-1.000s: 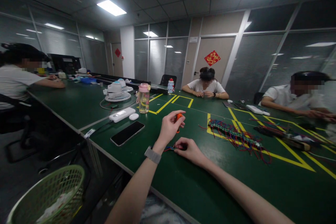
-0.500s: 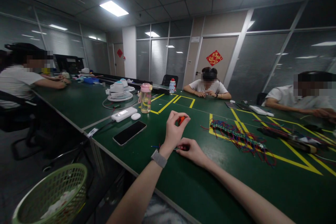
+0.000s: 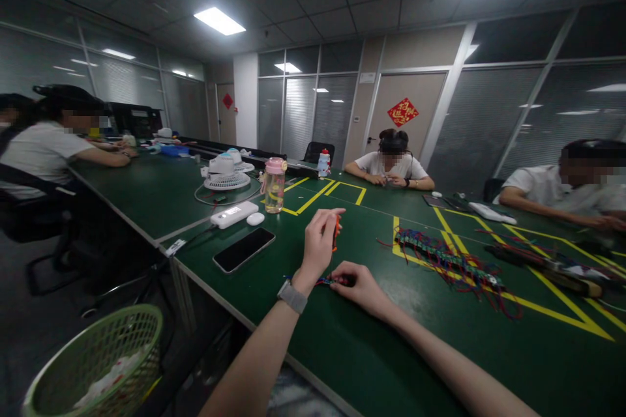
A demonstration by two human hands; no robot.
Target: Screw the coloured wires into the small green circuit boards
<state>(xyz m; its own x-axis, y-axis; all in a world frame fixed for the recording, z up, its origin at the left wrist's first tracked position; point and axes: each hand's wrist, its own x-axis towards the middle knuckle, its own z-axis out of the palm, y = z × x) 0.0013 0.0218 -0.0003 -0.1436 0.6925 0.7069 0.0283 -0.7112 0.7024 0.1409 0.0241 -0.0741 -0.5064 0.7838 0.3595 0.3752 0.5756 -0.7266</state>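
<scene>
My left hand (image 3: 320, 244), with a grey watch band (image 3: 292, 298) on its wrist, is raised over the green table and closed around an orange and black tool (image 3: 336, 233). The tool points downward. My right hand (image 3: 355, 283) rests low beside it, its thumb and fingers pinching a small wired piece (image 3: 325, 281) with red and blue wires near the tabletop. Part of that piece is hidden behind my left wrist. To the right lies a row of small green boards with red and blue wires (image 3: 447, 257).
A black phone (image 3: 244, 249), a white power strip (image 3: 235, 214), a pink-lidded bottle (image 3: 274, 186) and white fans (image 3: 226, 173) are on the left. Three people sit around the green table (image 3: 362, 352). A green basket (image 3: 98, 365) stands at the lower left.
My left hand has turned, and the orange tool now shows upright beside its fingers instead of mostly inside them. The view has shifted slightly; my right hand keeps its pinch.
</scene>
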